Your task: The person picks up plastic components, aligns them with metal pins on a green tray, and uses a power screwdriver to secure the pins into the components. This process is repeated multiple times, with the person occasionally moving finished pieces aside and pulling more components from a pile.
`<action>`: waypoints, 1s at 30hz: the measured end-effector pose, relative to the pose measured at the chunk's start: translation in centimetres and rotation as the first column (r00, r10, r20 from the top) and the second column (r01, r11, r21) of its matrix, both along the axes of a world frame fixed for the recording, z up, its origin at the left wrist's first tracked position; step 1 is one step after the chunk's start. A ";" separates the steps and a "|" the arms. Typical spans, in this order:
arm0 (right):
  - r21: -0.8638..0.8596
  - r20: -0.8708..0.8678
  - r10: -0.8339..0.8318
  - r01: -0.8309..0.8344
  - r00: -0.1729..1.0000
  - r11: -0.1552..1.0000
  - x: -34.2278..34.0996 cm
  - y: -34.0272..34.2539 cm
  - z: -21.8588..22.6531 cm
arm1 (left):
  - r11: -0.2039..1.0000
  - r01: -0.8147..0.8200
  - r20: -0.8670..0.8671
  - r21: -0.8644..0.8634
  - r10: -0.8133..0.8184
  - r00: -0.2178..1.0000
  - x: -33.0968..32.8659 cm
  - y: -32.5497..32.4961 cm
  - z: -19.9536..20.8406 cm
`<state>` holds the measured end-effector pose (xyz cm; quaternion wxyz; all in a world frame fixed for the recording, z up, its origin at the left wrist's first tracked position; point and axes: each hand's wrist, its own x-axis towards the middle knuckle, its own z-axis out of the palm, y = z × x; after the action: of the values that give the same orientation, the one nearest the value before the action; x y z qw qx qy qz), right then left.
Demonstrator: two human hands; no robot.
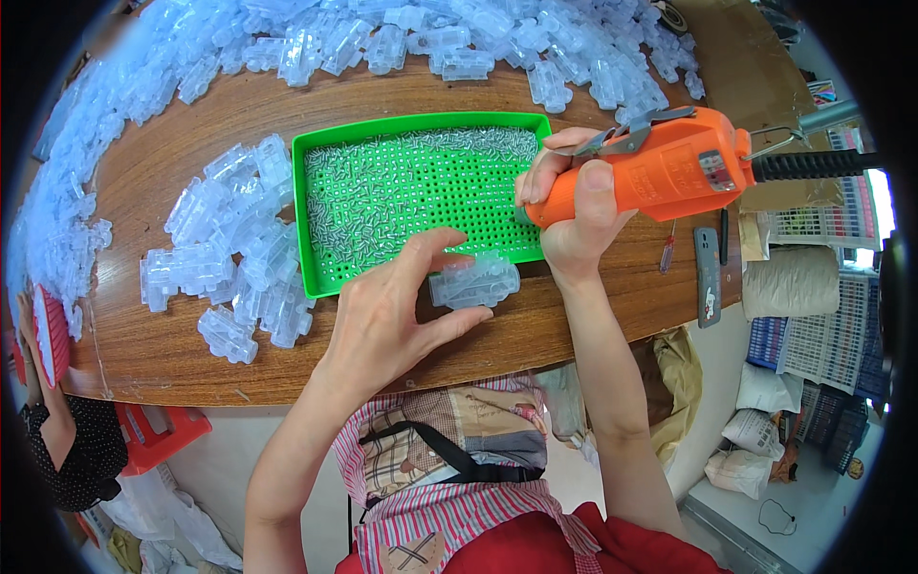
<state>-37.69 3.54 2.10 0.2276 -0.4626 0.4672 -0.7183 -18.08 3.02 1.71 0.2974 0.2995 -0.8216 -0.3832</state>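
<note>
My left hand is curved around a clear plastic casing that lies by the front rim of the green tray. Its thumb is along the near side and its fingertips rest at the far side. In my right hand is an orange electric screwdriver, gripped by its body with a metal lever on top. The tool is tilted nearly level over the tray's right edge, and its tip is hidden by the fingers. Many small silver screws are scattered over the tray's perforated floor.
A pile of clear casings lies left of the tray, and a larger heap curves along the table's far and left edges. The black coiled cord runs right. A small screwdriver and a phone lie at right.
</note>
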 end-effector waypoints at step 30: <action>-0.123 0.121 0.278 -0.264 0.953 0.957 0.2 3.0 3.1 | 0.997 0.017 -0.055 0.070 -0.014 0.998 0.2 0.0 -0.6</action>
<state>-37.49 6.51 5.24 0.3309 -0.4835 0.3441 -0.7337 -17.92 3.00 1.15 0.3060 0.2928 -0.8015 -0.4221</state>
